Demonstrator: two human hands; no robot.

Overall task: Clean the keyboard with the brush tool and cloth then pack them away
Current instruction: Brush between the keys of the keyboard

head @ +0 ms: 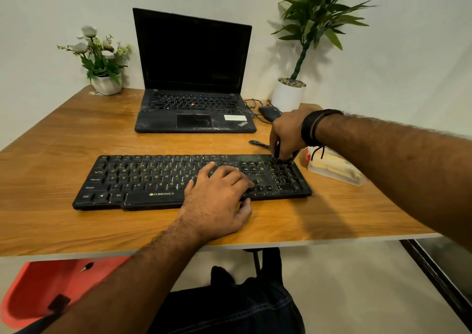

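A black keyboard [143, 180] lies across the middle of the wooden desk [63, 134]. My left hand [219, 195] rests flat on its right-centre keys, fingers spread, thumb hooked over the front edge. My right hand [287, 134] hovers over the keyboard's far right corner, fingers pinched on a small dark brush tool [282, 158] whose tip touches the number-pad keys. Most of the tool is hidden by my fingers. A clear plastic case [334, 169] lies just right of the keyboard; something pale shows inside, and I cannot tell if it is the cloth.
An open black laptop [194, 78] stands behind the keyboard. A mouse [268, 112] and cables lie at its right. A white flower pot [106, 84] sits back left, a tall potted plant [290, 94] back right. A red chair [38, 290] is below the desk's front-left edge.
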